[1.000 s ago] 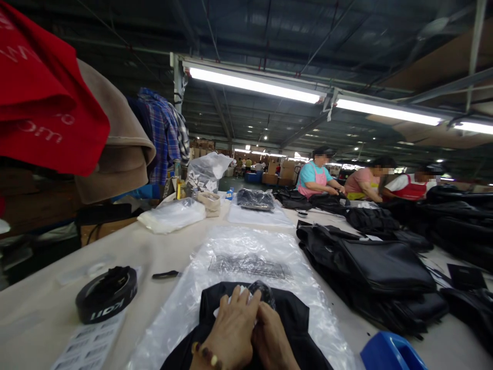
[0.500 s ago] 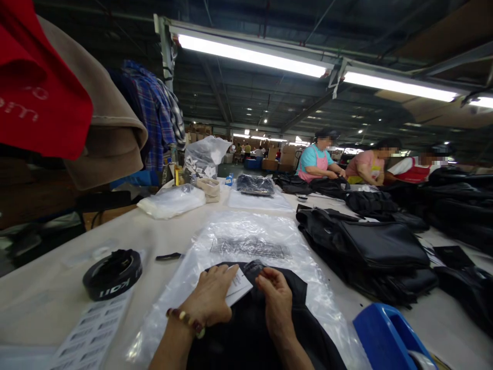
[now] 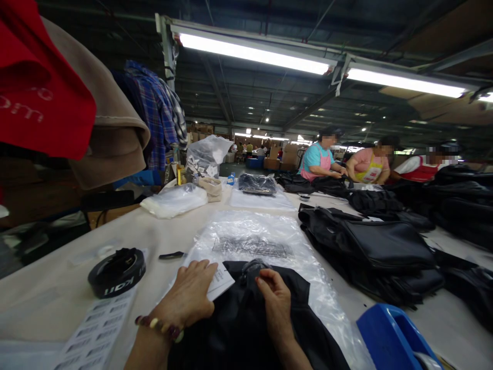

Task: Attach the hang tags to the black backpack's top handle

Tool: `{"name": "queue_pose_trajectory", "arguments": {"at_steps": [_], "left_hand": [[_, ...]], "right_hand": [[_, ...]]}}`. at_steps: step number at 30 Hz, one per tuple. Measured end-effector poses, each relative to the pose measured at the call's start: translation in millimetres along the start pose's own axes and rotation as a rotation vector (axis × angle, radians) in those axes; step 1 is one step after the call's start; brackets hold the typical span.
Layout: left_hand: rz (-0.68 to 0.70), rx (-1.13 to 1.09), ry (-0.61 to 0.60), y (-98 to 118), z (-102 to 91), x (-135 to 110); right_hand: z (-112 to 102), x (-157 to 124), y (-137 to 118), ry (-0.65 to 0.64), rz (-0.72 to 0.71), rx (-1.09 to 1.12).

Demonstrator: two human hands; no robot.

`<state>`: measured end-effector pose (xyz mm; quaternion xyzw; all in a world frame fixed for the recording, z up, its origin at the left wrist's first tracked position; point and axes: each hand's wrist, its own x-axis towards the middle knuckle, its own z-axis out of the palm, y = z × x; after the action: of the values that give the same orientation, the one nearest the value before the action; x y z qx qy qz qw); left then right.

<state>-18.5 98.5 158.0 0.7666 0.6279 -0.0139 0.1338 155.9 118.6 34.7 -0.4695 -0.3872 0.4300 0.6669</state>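
Observation:
A black bag (image 3: 239, 329) with a smooth surface lies in front of me on clear plastic bags (image 3: 246, 226). My left hand (image 3: 188, 293), a bead bracelet at its wrist, rests over the bag's left part and holds a printed white tag (image 3: 222, 282) that sticks out past the fingers. My right hand (image 3: 276, 300) has thumb and fingertips pinched together at the bag's top edge. Just beside those fingertips is a dark, shiny loop (image 3: 252, 265); what exactly they grip is too small to make out.
On the left lie a roll of black printed tape (image 3: 117, 272), a sheet of barcode labels (image 3: 96, 329) and a small black cutter (image 3: 171, 255). Black bags (image 3: 377, 246) and a blue tape dispenser (image 3: 396, 334) are on the right. Several co-workers (image 3: 319, 159) stand behind the bags.
My left hand has moved left and slightly toward me, taking the white tag with it, away from the right hand. The right hand stays at the bag's top edge.

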Motion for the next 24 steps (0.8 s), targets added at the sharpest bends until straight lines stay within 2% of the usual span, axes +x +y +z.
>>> {"name": "queue_pose_trajectory", "arguments": {"at_steps": [3, 7, 9, 12, 15, 17, 20, 22, 24], "left_hand": [[0.047, -0.041, -0.003, 10, -0.7, -5], [0.154, -0.077, 0.035, 35, 5.2, -12], [0.192, -0.102, 0.025, 46, 9.5, -13], [0.275, -0.214, -0.025, 52, 10.9, -13], [0.434, -0.494, -0.042, 45, 6.7, -10], [0.478, -0.734, -0.034, 39, 7.3, -3], [0.308, -1.014, -0.026, 37, 20.3, 16], [0.178, -1.053, -0.029, 39, 33.6, 29], [0.12, -0.994, -0.006, 43, 45.1, 37]], "right_hand": [[0, -5, -4, -0.061, -0.082, -0.066], [0, -10, -14, -0.227, -0.157, -0.152], [0, -9, -16, -0.287, -0.1, -0.093], [-1, -6, -15, -0.319, 0.077, 0.136], [-1, -4, -14, -0.328, 0.216, 0.288], [1, -3, -13, -0.333, 0.248, 0.34], [3, 1, -13, -0.335, 0.316, 0.437], [2, 4, -12, -0.323, 0.406, 0.535], [-1, 7, -11, -0.297, 0.488, 0.644]]}}
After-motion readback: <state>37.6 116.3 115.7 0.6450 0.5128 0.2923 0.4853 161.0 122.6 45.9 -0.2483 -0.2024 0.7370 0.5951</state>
